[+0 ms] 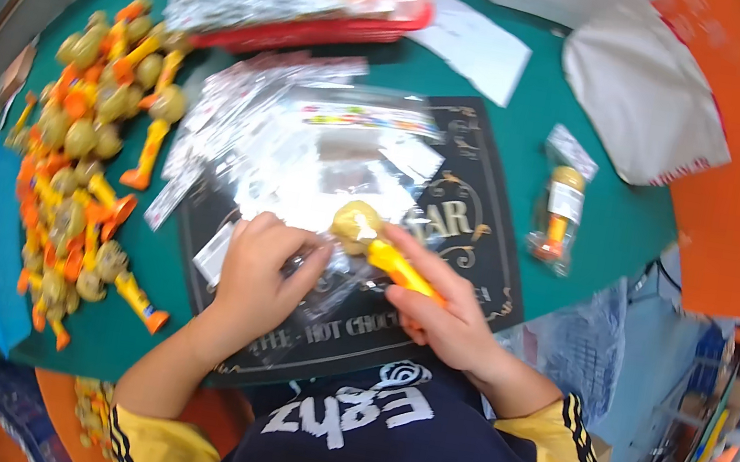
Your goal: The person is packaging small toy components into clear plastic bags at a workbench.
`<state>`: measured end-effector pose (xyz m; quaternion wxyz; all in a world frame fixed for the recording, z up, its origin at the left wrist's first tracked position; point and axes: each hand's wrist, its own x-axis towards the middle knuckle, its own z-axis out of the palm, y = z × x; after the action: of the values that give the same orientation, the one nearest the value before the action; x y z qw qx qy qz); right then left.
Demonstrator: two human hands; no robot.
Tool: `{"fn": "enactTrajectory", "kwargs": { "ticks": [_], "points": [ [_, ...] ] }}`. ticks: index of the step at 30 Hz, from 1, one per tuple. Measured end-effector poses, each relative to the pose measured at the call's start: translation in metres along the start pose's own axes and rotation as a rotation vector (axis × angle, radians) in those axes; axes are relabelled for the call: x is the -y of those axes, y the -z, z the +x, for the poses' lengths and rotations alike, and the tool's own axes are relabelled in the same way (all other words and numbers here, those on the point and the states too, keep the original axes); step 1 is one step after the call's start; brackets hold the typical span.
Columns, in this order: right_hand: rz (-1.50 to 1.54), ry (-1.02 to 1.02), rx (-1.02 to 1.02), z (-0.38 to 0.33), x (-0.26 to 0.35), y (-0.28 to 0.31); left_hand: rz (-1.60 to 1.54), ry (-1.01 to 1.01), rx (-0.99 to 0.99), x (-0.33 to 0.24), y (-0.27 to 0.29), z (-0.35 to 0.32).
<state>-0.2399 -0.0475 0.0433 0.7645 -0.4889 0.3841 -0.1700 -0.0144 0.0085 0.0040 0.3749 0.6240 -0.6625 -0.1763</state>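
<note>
Head view: from afar I see gold-headed toys point(80, 137) heaped at the counter's point(159, 246) left, a left hand point(263, 263) pinching a clear bag point(332, 299), and a yellow-stemmed toy point(392, 260) above the black mat point(493, 159), clamped in the right hand's point(448, 316) fingers. The limp bag could crumple or split, I judge, should the round head point(356, 224) catch its edge.

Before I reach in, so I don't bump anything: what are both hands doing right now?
Left hand: closed, apparently pinching a clear plastic bag.
Right hand: closed, holding a gold-and-yellow toy by its yellow shaft.
</note>
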Motion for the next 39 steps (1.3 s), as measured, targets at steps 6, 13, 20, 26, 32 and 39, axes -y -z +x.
{"fn": "enactTrajectory", "kwargs": {
  "ticks": [6, 13, 20, 26, 32, 39],
  "points": [
    [-0.649, 0.368, -0.250, 0.009, -0.024, -0.012, -0.181, -0.097, 0.248, -0.019, -0.004, -0.005],
    [-0.555, 0.374, -0.018, 0.001, -0.013, -0.003, -0.001, -0.085, 0.150, -0.009, -0.005, -0.008],
    [-0.560, 0.430, 0.016, -0.005, -0.023, 0.003, 0.014, -0.126, 0.121, -0.006, -0.011, -0.009],
    [-0.615, 0.673, -0.130, 0.004, -0.037, -0.006, -0.055, -0.087, 0.197, 0.004, -0.012, -0.016],
    [-0.635, 0.583, -0.227, 0.010, -0.049, -0.012, 0.000, -0.098, 0.214, 0.007, -0.012, -0.019],
    [-0.921, 0.592, -0.374, 0.019, -0.057, -0.009, 0.051, -0.075, 0.299, -0.003, -0.010, -0.014]
  ]
}}
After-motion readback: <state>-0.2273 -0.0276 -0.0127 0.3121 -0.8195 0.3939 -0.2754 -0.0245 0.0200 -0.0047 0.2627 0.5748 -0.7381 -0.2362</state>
